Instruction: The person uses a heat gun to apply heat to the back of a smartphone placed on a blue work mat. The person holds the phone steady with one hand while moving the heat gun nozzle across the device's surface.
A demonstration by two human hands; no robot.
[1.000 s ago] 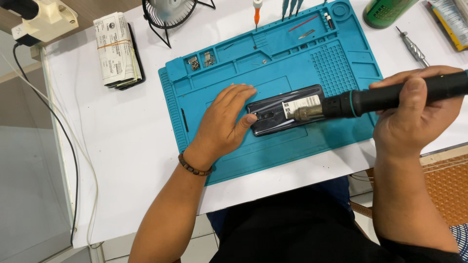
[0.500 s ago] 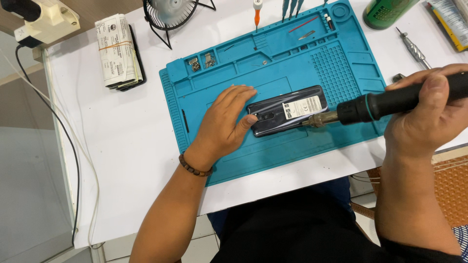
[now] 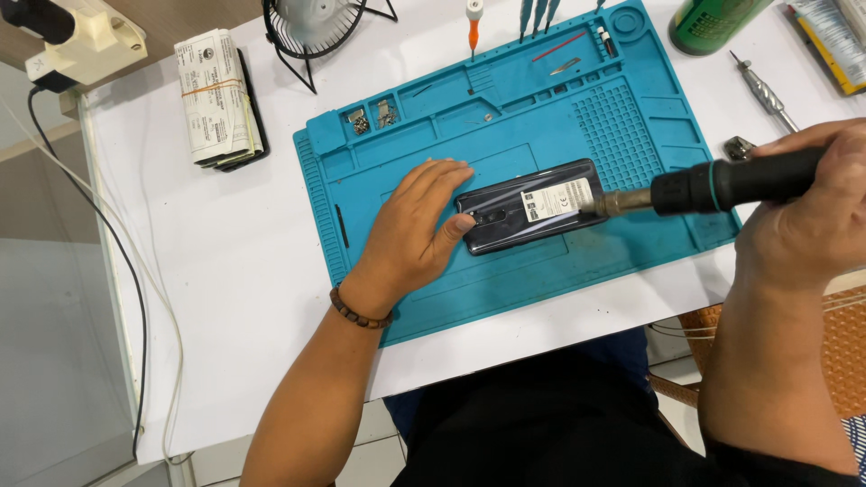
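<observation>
The left hand (image 3: 417, 233) pins a dark phone (image 3: 530, 206) on the teal mat (image 3: 505, 280) while the right hand (image 3: 812, 216) aims a hot-air wand (image 3: 713, 188) at it.

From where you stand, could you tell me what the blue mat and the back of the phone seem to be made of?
The mat looks like matte silicone or soft rubber: dull teal, with moulded trays and a raised stud grid. The phone back looks like glossy glass or polished plastic, dark with soft reflections and a white label; which one I cannot tell.
</observation>
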